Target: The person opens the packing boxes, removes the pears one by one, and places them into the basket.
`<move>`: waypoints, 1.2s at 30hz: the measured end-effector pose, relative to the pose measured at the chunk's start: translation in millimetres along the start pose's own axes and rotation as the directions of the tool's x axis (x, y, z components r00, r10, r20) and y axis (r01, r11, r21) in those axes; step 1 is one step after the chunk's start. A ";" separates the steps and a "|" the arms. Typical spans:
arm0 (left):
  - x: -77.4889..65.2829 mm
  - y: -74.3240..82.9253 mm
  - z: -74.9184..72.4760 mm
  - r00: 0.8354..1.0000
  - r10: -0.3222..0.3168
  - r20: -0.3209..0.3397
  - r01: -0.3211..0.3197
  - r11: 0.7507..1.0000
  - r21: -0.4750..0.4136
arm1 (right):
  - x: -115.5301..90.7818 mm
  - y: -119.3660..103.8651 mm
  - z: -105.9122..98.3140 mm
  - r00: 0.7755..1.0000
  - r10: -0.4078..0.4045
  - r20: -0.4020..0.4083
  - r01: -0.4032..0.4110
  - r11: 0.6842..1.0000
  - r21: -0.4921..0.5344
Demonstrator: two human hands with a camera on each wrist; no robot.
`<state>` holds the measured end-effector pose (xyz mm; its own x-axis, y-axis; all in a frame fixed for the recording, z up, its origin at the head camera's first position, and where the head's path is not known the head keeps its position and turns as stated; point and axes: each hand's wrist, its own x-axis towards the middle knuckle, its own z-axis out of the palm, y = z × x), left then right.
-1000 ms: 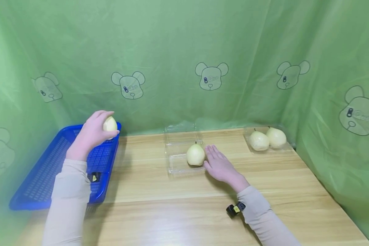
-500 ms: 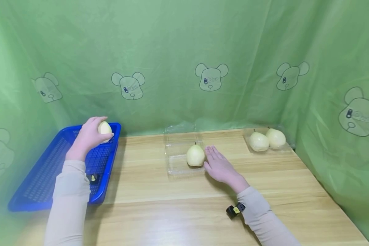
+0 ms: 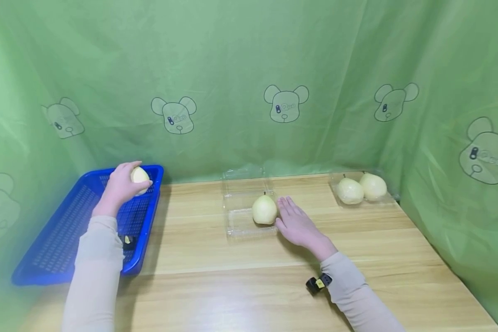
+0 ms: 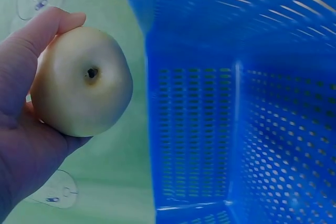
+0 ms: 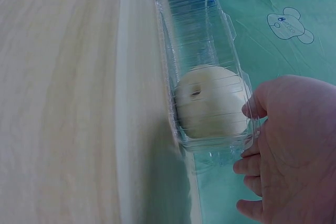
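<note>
My left hand [image 3: 119, 188] grips a pale yellow pear [image 3: 139, 175] over the far end of the blue basket [image 3: 150, 221]. In the left wrist view, thumb and fingers wrap the pear's side, and its dark-dimpled end faces the camera. Toward the middle of the table lies a clear plastic box [image 3: 237, 223] with its lid [image 3: 243, 184] raised behind it. One pear [image 3: 264, 210] stands upright in the box's right end, stem up. My right hand [image 3: 297, 225] rests alongside that end, fingers extended and fingertips right at the wall; the right wrist view [image 5: 299, 145] shows nothing within its grasp.
At the back right, another clear box [image 3: 387, 199] holds two pears [image 3: 350, 191]. A green curtain [image 3: 232, 138] with bear faces hangs along the back and sides. The wooden table [image 3: 216, 276] extends in front of the boxes.
My left hand has moved slightly left and down with the pear, lower over the basket, then nearly stopped. The right hand and the boxes stay in place.
</note>
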<state>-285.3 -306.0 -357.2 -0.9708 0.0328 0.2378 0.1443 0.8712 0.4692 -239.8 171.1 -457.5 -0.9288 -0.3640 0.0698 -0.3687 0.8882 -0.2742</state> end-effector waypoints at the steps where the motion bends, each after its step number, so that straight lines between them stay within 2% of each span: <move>1: 0.3 -2.3 1.8 1.000 -0.004 0.000 0.004 1.000 -0.001 | 0.1 0.1 0.2 1.000 -0.002 0.000 0.002 1.000 0.002; 9: 2.0 -18.5 15.7 1.000 -0.018 0.002 0.018 1.000 0.010 | 0.0 0.9 0.4 1.000 -0.005 -0.001 0.005 1.000 0.002; 19: 4.2 -26.3 28.0 1.000 -0.029 0.012 0.028 0.999 0.022 | 0.8 1.8 0.3 1.000 -0.012 -0.008 0.012 1.000 0.002; 29: 3.3 -39.9 35.9 0.996 -0.052 0.073 0.047 0.997 0.059 | 0.2 2.4 0.8 1.000 -0.013 -0.005 0.013 1.000 0.005; 36: 2.5 -49.0 37.5 0.988 -0.101 0.119 0.093 0.993 0.071 | 0.2 2.8 1.4 1.000 -0.014 -0.015 0.014 1.000 0.009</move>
<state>-302.0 -330.2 -411.5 -0.9963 0.0026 0.0859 0.0392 0.9031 0.4276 -240.9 173.1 -459.6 -0.9240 -0.3721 0.0882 -0.3814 0.8804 -0.2819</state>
